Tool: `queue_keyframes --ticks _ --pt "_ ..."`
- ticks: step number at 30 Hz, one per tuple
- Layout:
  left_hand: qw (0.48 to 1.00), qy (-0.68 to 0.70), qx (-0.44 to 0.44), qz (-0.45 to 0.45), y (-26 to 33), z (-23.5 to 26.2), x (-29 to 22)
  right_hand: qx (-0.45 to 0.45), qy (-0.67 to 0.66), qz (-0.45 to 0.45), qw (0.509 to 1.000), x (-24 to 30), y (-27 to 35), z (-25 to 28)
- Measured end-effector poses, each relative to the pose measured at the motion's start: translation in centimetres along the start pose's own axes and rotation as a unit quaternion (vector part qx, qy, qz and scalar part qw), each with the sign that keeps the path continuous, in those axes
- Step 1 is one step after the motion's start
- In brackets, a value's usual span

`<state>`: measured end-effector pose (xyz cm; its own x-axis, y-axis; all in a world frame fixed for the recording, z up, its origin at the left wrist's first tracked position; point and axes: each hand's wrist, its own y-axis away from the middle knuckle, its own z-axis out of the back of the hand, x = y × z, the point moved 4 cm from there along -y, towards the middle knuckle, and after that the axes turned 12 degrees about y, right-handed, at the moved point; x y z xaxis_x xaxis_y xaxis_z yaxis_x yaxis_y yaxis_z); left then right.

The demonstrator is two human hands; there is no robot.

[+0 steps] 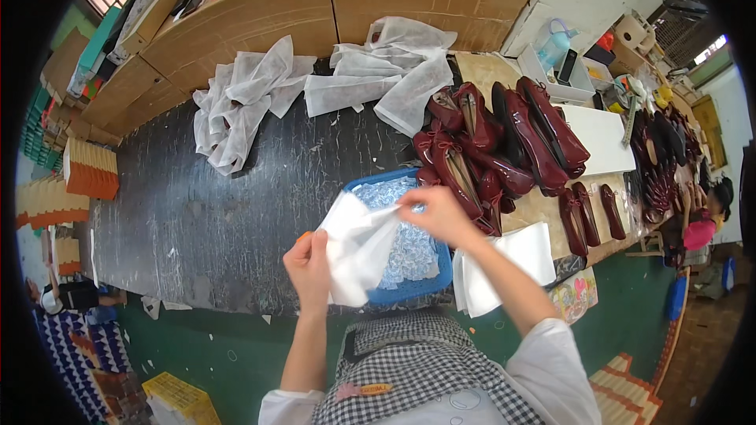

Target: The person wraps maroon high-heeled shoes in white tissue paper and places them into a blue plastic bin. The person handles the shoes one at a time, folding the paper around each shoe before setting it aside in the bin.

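Between my two hands hangs a thin white sheet of tissue paper [346, 244], crumpled and partly blurred. My left hand [308, 267] pinches its left edge, with a bit of orange showing at a fingertip. At the sheet's upper right, the closed fingers of my right hand [437, 214] grip a corner. Beneath it stands a blue plastic basket [446, 267] full of small clear-and-blue packets [413, 256], partly covered by the sheet. A stack of white paper [520, 256] lies under my right forearm. Glossy dark red flat shoes [453, 169] are heaped just beyond my right hand.
Two bunches of white wrapping cloth [240, 102] [405, 71] lie at the back of the black table [197, 228], before cardboard boxes [252, 16]. More red shoes [579, 216] stand rightward, near a white box lid [602, 138]. Other people are at the far left and right.
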<state>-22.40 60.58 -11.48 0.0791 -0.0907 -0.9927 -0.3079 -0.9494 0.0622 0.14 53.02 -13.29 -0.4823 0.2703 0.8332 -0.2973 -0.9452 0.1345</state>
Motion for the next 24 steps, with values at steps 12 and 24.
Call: queue_keyframes --ticks 12,24 --pt "0.927 -0.32 0.077 -0.183 -1.4 -0.4 -0.9 0.011 0.234 -0.052 0.971 -0.9 -2.3 15.5" --pt "0.971 -0.157 0.035 -0.176 0.1 1.8 -2.9 0.093 -0.346 -0.004 0.934 6.7 -4.5 -10.8"
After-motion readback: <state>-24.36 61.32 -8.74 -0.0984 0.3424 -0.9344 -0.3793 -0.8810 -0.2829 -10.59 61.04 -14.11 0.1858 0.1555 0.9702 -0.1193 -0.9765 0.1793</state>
